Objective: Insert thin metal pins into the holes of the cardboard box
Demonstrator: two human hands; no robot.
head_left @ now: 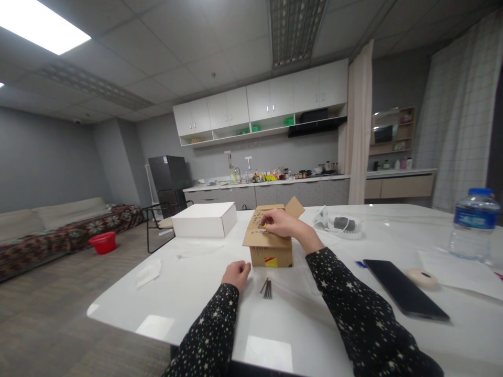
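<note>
A brown cardboard box [271, 255] stands on the white table, its top dotted with several small metal heads. Above that top, my right hand [281, 222] is closed in a pinch. A bit of yellow shows by its fingertips, but what they grip is too small to name. My left hand [236, 275] rests curled on the table beside the box's front left corner. Its fingers hide whatever may be inside. Several loose nails [268, 289] lie on the table in front of the box.
Behind the left hand sits a white box [204, 220]. To the right are a black phone [404, 288], a beige rounded object [422, 278], a large water bottle [474, 225] and a white tray with cables [346, 230]. A crumpled tissue [149, 273] lies at left.
</note>
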